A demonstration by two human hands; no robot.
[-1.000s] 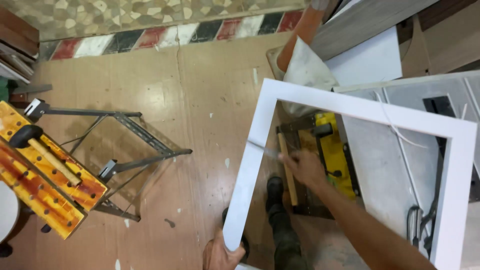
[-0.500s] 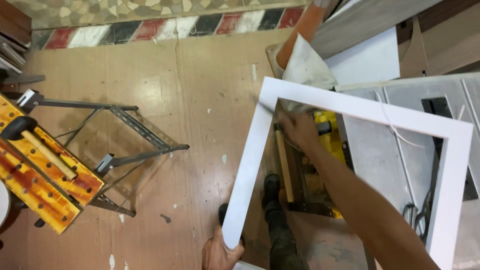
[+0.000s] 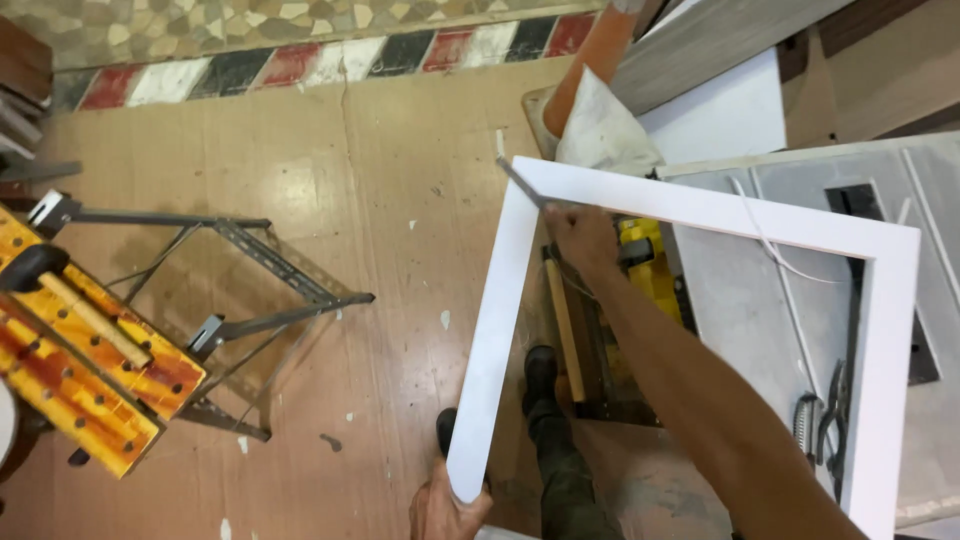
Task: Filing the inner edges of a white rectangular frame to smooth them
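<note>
The left hand (image 3: 447, 510) is cut off by the bottom edge, so only the knuckles and part of the palm show; it is closed around the lower end of the white frame (image 3: 497, 320). The frame's far side also runs out of view at the lower right. The right hand (image 3: 580, 235) sits at the frame's upper left corner, fingers curled around a thin grey blade (image 3: 522, 184) that lies along the corner joint; what kind of tool it is I cannot make out. Its handle is hidden inside the fist.

The frame is tilted, its top rail lying over the grey table saw (image 3: 790, 300) and its left rail hanging down over the floor. Through its opening a yellow tool (image 3: 650, 270) and a strip of wood (image 3: 566, 330) show, partly covered by the forearm. A thin white cord (image 3: 775, 250) curls on the saw top.

The floor (image 3: 380, 180) is worn brown, flecked with white chips, edged by a striped tile border (image 3: 300, 60). A folding orange workbench (image 3: 85, 360) stands at the left.
</note>
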